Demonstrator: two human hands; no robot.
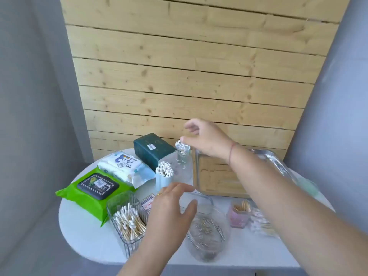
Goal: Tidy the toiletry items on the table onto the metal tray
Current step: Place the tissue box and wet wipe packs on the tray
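The metal tray (196, 176) lies at the back right of the white table (79, 236), its shiny base mirroring the wood wall. My right hand (205, 138) hovers over the tray's far left corner, fingers apart, thumb just above a crinkled foil piece (182, 146) and a small clear bottle (180, 158). My left hand (171, 210) is spread, holding nothing, over a clear rectangular dish (203, 202). A white cup of cotton swabs (164, 174) stands left of the tray. A ribbed clear box of swabs (127, 220) is beside my left wrist.
A green wipes pack (89, 190), a white wipes pack (123, 166) and a dark green box (152, 149) sit at the left and back. At the front stand a glass jar of metal clips (207, 236), a pink toothpick holder (240, 214) and a clear packet (260, 222).
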